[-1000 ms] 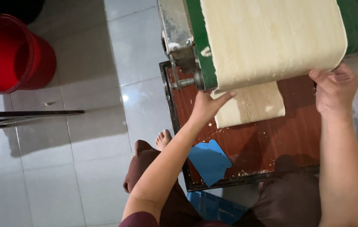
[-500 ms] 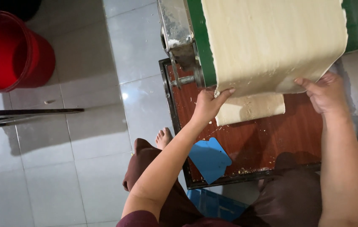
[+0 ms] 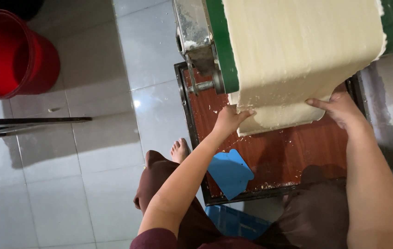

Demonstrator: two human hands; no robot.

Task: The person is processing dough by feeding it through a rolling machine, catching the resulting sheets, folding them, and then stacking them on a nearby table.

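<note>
A wide pale dough sheet (image 3: 298, 50) hangs off a green conveyor belt (image 3: 222, 50) of a metal rolling machine (image 3: 194, 32). My left hand (image 3: 229, 121) pinches the sheet's lower left edge. At the lower right edge my right hand (image 3: 339, 108) holds the sheet, fingers under it. A folded layer of dough (image 3: 275, 123) lies below on a brown wooden tray (image 3: 298, 157) with a dark metal rim.
A blue plastic scraper (image 3: 230, 173) lies on the tray's near left corner. A red bucket (image 3: 14, 55) stands on the white tiled floor at far left. A dark metal bar (image 3: 30, 121) crosses the floor. A blue crate (image 3: 235, 221) sits under the tray. My bare foot (image 3: 179, 150) rests beside it.
Both hands have moved up toward the machine with the sheet's end, and the dough now covers more of the layer on the tray.
</note>
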